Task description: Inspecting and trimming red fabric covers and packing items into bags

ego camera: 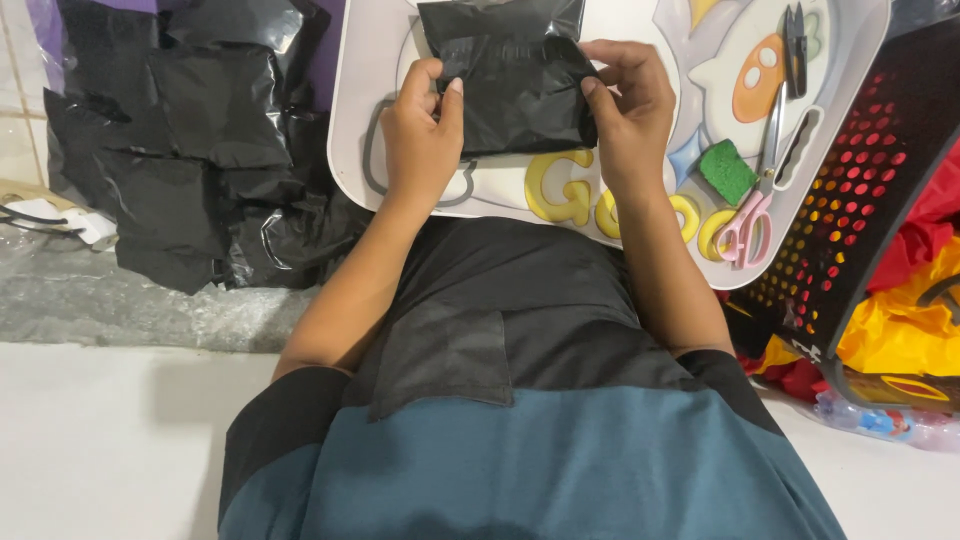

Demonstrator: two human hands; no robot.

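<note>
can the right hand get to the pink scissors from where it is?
Probably yes. The pink scissors lie uncovered on the white tray, just beside the right hand, though that hand is gripping the black plastic package.

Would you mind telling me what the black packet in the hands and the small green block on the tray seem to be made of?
The black packet looks like thin glossy plastic film: it creases sharply and catches light. The small green block seems to be sponge or foam, going by its matte, grainy surface, though that is uncertain. The tray appears to be smooth white plastic.

A white floor spreads below, with pale tiles at the far left, evenly lit.
</note>
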